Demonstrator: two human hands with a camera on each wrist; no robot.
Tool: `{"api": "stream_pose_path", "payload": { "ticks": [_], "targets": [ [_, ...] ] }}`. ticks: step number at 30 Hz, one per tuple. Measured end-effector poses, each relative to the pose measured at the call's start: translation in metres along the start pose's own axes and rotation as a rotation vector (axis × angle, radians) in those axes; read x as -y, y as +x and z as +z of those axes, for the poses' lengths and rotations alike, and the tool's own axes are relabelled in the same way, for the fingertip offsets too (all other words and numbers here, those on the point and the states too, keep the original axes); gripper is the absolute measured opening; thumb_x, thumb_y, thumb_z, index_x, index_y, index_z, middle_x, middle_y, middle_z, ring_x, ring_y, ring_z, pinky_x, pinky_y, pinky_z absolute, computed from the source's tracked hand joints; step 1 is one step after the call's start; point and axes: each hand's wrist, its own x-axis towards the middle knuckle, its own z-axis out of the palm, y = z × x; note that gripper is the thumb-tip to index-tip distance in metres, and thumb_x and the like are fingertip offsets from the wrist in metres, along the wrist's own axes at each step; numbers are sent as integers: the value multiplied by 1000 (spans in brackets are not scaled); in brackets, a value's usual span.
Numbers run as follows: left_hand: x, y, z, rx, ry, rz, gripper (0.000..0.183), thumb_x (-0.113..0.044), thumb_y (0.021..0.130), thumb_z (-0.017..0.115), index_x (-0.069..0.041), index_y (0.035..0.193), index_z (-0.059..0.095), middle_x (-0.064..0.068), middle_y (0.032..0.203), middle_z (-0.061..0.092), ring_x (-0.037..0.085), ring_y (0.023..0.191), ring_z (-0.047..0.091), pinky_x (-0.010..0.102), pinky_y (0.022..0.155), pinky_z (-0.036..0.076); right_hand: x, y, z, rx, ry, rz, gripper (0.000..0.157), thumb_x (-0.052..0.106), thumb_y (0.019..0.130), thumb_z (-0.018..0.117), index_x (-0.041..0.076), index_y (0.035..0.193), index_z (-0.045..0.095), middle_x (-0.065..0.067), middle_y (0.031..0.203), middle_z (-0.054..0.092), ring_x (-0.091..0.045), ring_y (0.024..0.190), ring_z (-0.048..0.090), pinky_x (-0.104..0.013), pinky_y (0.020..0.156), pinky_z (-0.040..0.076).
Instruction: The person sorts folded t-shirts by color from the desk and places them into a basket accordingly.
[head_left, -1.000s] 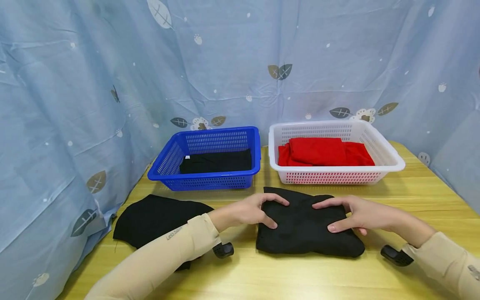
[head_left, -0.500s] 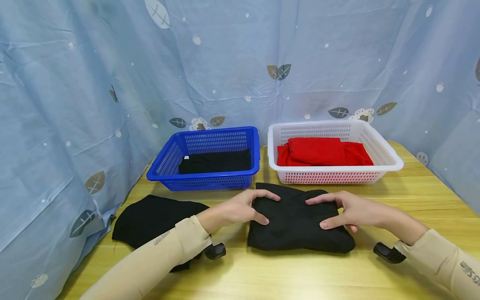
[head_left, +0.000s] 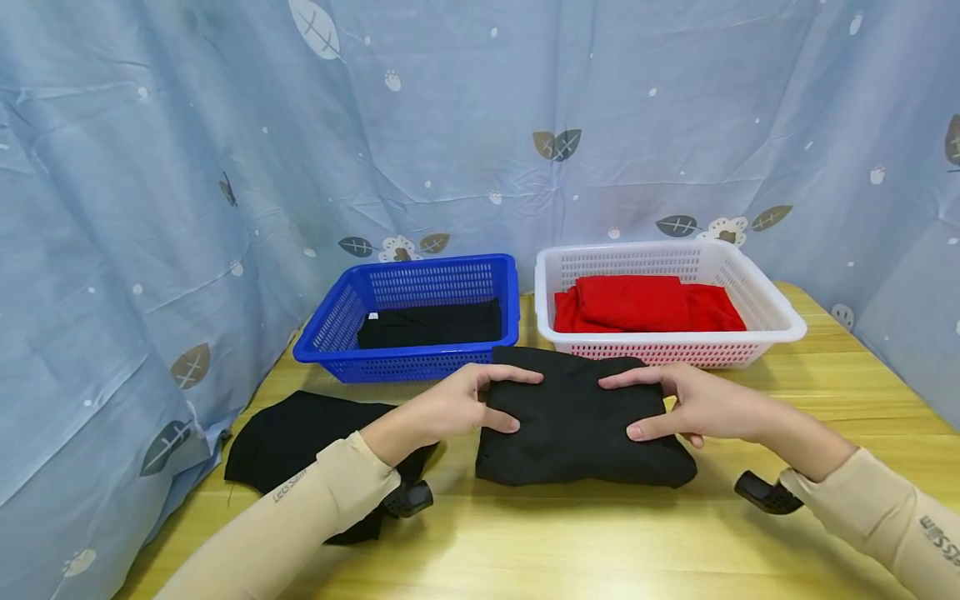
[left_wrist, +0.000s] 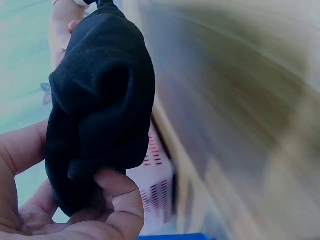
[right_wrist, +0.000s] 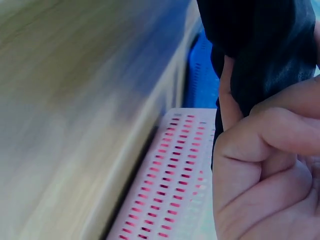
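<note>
Both hands hold a folded black garment in the middle of the head view. My left hand pinches its left side, thumb on top and the other fingers underneath. On the opposite side my right hand grips it the same way. In the left wrist view the folded layers of the garment bulge above the curled fingers, up off the table. The right wrist view shows the right hand with fingers bent under the black fabric. The garment's far edge overlaps the fronts of both baskets in the head view.
A blue basket with folded black cloth stands at the back left. Beside it is a white basket holding folded red cloth. Another black cloth lies on the wooden table, partly behind the left sleeve. A patterned curtain hangs behind.
Both hands have raised the folded black garment and carried it left and toward the baskets. The baskets and the other black cloth stay put.
</note>
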Motion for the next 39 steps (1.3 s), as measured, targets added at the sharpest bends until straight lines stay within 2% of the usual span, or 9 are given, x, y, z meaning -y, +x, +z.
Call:
{"api": "stream_pose_path", "payload": {
  "ticks": [4, 8, 11, 18, 22, 24, 29, 35, 39],
  "targets": [
    [-5, -7, -7, -41, 25, 21, 59, -4, 84, 77, -30, 135, 64, 2, 124, 69, 17, 108, 68, 33, 94, 56, 10, 2, 0, -30, -4, -8, 61, 37, 85, 80, 34, 141, 56, -8, 84, 65, -26, 39, 48, -34, 42, 47],
    [-10, -13, -14, -74, 7, 35, 57, -3, 84, 77, -28, 134, 65, 5, 126, 66, 19, 109, 68, 34, 93, 56, 19, 6, -2, -63, -3, -13, 61, 38, 84, 81, 36, 140, 56, -7, 69, 59, -18, 38, 47, -33, 42, 46],
    [-14, -18, -20, -95, -13, 47, 56, -3, 85, 77, -27, 134, 64, 7, 128, 65, 21, 111, 68, 35, 93, 57, 26, 10, -4, -86, 0, -3, 62, 40, 83, 81, 38, 140, 56, -8, 59, 53, -21, 39, 48, -34, 42, 45],
    [-24, -28, -41, -130, -33, 79, 54, -3, 87, 75, -24, 136, 63, 10, 131, 64, 25, 112, 68, 37, 92, 58, 41, 23, -10, -117, 21, -53, 61, 39, 84, 81, 40, 140, 55, -6, 53, 47, -29, 43, 49, -34, 45, 48],
    [-31, -33, -55, -161, -29, 76, 52, -5, 88, 74, -23, 136, 63, 10, 131, 64, 26, 112, 68, 38, 91, 59, 52, 36, -14, -138, 22, -52, 61, 41, 83, 81, 42, 138, 56, -5, 52, 44, -27, 42, 47, -33, 45, 46],
    [-33, -35, -63, -176, -32, 72, 51, -5, 89, 74, -21, 136, 62, 12, 129, 65, 27, 112, 68, 39, 91, 59, 57, 44, -16, -146, 31, -43, 62, 43, 82, 82, 42, 138, 56, -7, 57, 51, -26, 43, 46, -33, 45, 45],
    [-38, -40, -82, -215, -47, 56, 49, -5, 90, 72, -18, 136, 62, 16, 122, 68, 27, 109, 70, 38, 89, 59, 70, 64, -23, -148, 58, -17, 62, 45, 80, 82, 42, 137, 58, -10, 67, 55, -24, 46, 44, -31, 46, 43],
    [-40, -44, -107, -252, -75, 45, 50, -5, 90, 72, -14, 138, 60, 15, 121, 69, 27, 103, 72, 39, 85, 61, 83, 89, -31, -125, 52, -26, 60, 51, 81, 80, 46, 137, 56, -5, 60, 42, -21, 52, 41, -32, 51, 41],
    [-39, -43, -125, -282, -75, 4, 53, -6, 90, 74, -14, 140, 59, 13, 120, 69, 23, 98, 72, 36, 81, 61, 89, 110, -34, -119, 92, -19, 60, 50, 81, 80, 45, 137, 56, -4, 62, 40, -20, 52, 36, -31, 52, 39]
  ]
}}
